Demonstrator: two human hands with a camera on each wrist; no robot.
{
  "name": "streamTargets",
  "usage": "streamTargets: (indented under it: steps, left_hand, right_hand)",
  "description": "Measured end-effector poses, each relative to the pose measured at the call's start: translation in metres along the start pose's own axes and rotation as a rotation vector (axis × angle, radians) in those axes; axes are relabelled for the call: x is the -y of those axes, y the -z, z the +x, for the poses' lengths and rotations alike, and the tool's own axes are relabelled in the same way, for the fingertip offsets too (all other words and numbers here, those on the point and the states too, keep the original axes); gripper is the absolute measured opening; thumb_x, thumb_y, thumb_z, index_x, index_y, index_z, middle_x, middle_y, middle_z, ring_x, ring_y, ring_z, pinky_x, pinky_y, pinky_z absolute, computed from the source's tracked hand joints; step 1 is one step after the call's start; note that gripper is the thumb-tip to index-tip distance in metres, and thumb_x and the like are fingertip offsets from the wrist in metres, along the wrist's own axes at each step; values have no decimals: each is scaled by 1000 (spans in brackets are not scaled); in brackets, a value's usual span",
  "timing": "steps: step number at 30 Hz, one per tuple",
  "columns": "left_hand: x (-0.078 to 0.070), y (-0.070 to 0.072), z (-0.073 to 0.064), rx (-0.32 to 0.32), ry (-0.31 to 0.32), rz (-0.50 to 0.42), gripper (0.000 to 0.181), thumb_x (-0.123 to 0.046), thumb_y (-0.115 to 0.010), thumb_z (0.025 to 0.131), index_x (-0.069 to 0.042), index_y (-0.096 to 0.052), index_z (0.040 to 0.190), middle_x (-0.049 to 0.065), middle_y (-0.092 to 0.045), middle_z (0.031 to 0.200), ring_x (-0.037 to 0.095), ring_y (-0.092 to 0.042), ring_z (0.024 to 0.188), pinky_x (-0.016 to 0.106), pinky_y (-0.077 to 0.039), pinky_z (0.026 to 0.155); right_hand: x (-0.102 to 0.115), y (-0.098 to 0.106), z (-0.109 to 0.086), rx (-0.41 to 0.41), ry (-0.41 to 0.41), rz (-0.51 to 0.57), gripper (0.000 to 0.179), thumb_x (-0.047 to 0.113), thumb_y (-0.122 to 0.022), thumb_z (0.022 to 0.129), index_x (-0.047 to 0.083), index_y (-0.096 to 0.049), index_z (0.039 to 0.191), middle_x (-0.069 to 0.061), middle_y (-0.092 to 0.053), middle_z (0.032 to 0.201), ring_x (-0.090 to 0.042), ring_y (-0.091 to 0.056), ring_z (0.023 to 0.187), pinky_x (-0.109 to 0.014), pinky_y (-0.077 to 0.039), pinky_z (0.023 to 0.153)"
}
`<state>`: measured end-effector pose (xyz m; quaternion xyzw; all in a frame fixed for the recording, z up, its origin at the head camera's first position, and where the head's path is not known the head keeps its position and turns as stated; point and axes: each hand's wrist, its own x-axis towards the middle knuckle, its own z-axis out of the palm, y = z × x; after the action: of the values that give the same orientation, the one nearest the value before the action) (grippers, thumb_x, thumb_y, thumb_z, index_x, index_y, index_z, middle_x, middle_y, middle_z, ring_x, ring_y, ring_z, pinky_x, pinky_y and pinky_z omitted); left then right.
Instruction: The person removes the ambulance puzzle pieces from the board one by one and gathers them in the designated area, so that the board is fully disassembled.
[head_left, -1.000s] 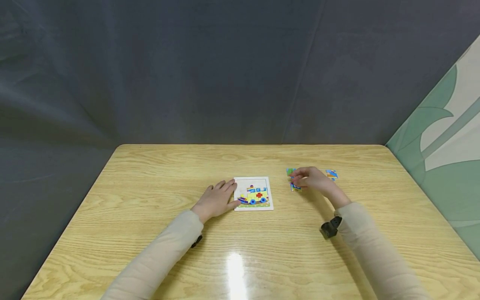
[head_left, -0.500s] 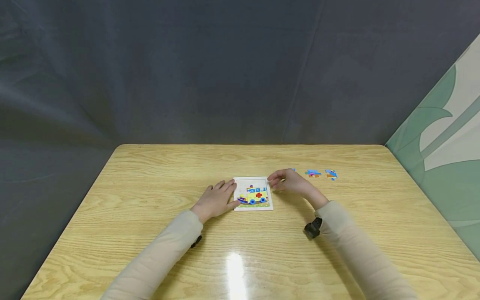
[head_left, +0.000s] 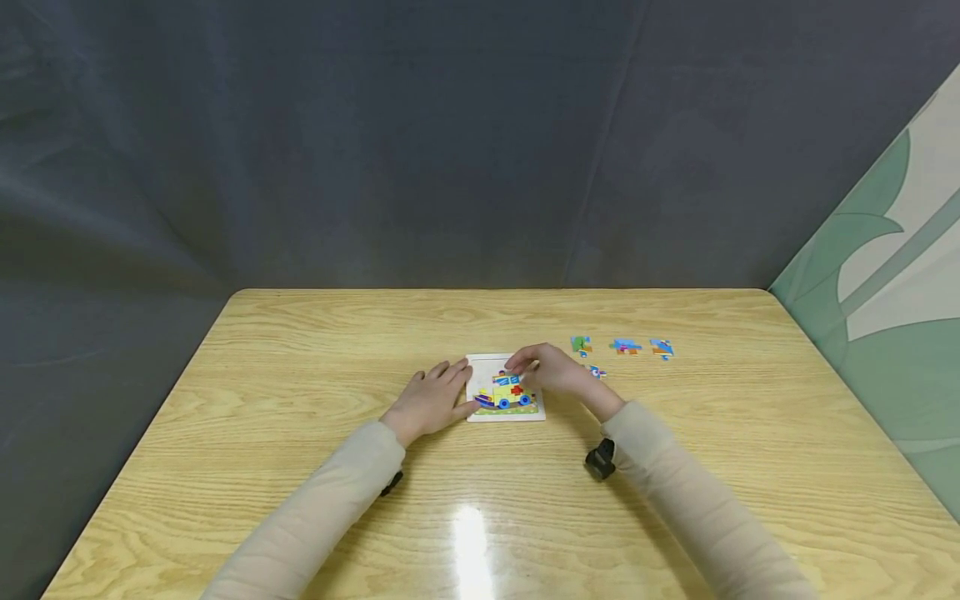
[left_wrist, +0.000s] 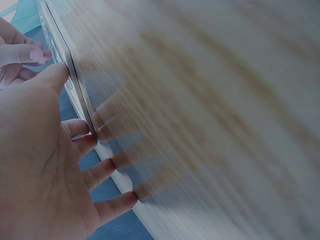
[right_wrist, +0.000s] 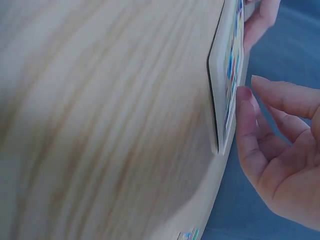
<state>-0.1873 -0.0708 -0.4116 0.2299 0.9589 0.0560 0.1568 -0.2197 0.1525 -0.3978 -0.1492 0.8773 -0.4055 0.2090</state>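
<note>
Puzzle board (head_left: 506,417) sits on the desk (head_left: 337,350), the left hand (head_left: 427,406) touching its edge, fingers straight; right hand (head_left: 555,367) bends above, grip unclear; apparently piece-fitting, next needing careful alignment; loose pieces (head_left: 626,347) lie beyond, rightward

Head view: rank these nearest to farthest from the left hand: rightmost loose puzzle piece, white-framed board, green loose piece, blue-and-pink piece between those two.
From the left hand:
1. White-framed board: right at the fingertips.
2. Green piece: beyond the board, to the right.
3. Blue-and-pink piece: middle of the far row.
4. Rightmost piece: right end of that row.
</note>
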Motion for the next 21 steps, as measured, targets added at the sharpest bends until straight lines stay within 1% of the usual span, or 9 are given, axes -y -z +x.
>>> streamTargets:
  steps: [2,5,7,9,11,13,16,21]
  left_hand:
    - [0,0,0,-2,-2,-4,69,-55,-37,98,-14,-24,153,0,-18,162,29,-23,148,55,-26,117]
    - [0,0,0,-8,-5,-8,69,-54,-37,99,-14,-25,153,0,-19,161,29,-23,147,55,-27,116]
    - [0,0,-1,-11,-6,-8,69,-54,-37,99,-14,-25,153,0,-19,161,29,-24,147,56,-27,116]
    - [0,0,-1,-14,-8,-4,69,-55,-37,99,-14,-25,153,0,-20,161,29,-24,147,56,-28,116]
    - [0,0,-1,-14,-9,-4,69,-54,-37,99,-14,-25,152,0,-20,161,29,-24,147,56,-28,116]
    - [0,0,0,-13,-9,-4,69,-54,-37,99,-14,-25,153,0,-19,161,29,-24,147,56,-27,116]
    - [0,0,0,-10,-9,-4,68,-54,-37,99,-14,-25,153,0,-19,161,29,-23,147,56,-27,116]
    - [1,-1,1,-11,-4,1,68,-55,-36,99,-16,-25,153,0,-19,161,28,-24,147,56,-28,115]
  right_hand:
    - [2,-3,1,7,-6,-25,30,-9,-57,85,-4,-63,114,-20,-65,112,-22,-62,91,-25,-52,72]
    - [6,-6,3,19,-15,-65,31,-8,-60,84,-2,-64,114,-18,-65,115,-22,-61,91,-26,-52,73]
    - [8,-8,3,27,-12,-94,33,-7,-62,83,-2,-64,115,-18,-64,117,-25,-62,95,-29,-54,77]
    - [10,-9,4,39,5,-134,34,-7,-64,82,-2,-63,116,-19,-64,119,-28,-61,104,-34,-55,85]
    - [11,-10,4,51,25,-175,35,-8,-64,81,-2,-64,116,-19,-63,118,-31,-60,106,-37,-54,88]
    - [12,-11,5,61,53,-217,36,-9,-64,81,-2,-65,116,-19,-62,117,-29,-60,103,-36,-54,87]
    - [12,-12,6,68,97,-267,37,-11,-64,80,-2,-65,116,-19,-61,112,-24,-58,94,-32,-53,81]
    - [13,-14,8,76,128,-296,41,-12,-63,81,-6,-61,122,-20,-59,110,-20,-55,85,-27,-51,75]
